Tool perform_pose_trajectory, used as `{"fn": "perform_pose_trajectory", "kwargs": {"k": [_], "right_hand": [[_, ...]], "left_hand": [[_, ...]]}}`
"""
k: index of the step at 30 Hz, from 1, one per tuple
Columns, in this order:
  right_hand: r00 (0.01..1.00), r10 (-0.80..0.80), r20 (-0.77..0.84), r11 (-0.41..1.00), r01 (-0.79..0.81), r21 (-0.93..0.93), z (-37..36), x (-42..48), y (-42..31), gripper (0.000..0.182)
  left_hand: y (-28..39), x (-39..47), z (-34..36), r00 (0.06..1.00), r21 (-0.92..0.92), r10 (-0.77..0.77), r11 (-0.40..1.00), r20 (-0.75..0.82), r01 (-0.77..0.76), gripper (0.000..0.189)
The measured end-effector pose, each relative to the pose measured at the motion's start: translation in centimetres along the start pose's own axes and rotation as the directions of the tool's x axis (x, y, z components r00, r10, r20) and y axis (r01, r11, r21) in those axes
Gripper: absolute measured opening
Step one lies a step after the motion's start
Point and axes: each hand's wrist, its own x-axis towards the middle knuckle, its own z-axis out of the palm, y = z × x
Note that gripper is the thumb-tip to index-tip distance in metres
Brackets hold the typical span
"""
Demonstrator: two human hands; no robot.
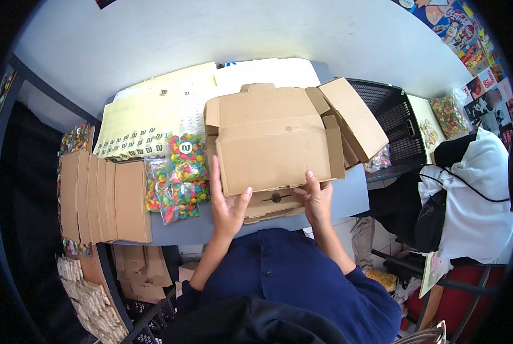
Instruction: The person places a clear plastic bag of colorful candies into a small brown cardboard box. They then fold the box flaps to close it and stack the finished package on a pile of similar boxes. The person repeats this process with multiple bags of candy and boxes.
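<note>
A partly folded cardboard mailer box (276, 155) is between my hands, its side flaps raised and its far panel spread away from me. My left hand (228, 208) is at its near left corner, with the fingers along the left side and the thumb at the near edge. At the near right edge my right hand (316, 195) has its thumb on top and its fingers curled below. Beneath the box lies another flat cardboard piece (261, 209) with a dark round mark and slit. Clear bags of colourful candy (187, 161) lie left of the box.
Folded cardboard boxes (131, 202) are lined up on the grey table's left. Yellow sticker sheets (142, 116) and white paper (267, 73) lie behind. More boxes (355, 118) and a black plastic crate (385, 116) stand right. A person in white and black (471, 198) is close by.
</note>
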Motion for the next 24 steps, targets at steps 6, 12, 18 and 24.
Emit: {"fn": "perform_pose_trajectory", "kwargs": {"k": [6, 12, 18, 24], "right_hand": [[0.995, -0.087, -0.038, 0.993, 0.083, -0.079, -0.6, -0.1, -0.7, 0.048], [0.882, -0.452, 0.131, 0.433, 0.345, -0.832, -2.4, 0.6, -4.3, 0.053], [0.666, -0.527, 0.528, 0.280, 0.723, -0.632, 4.4, -0.4, -7.3, 0.050], [0.294, -0.134, 0.946, -0.126, 0.942, -0.311, 18.0, -2.2, -1.4, 0.062]], "left_hand": [[-0.5, 0.1, -1.6, 0.970, -0.023, -0.188, 0.981, 0.155, 0.194, 0.081], [-1.1, -0.1, -1.8, 0.973, 0.013, -0.169, 0.985, 0.159, 0.169, 0.080], [-1.4, -0.1, -2.0, 0.974, 0.041, -0.154, 0.988, 0.167, 0.149, 0.080], [-5.9, -1.1, -4.3, 0.959, 0.744, -0.067, 0.646, 0.274, -0.168, 0.081]]}}
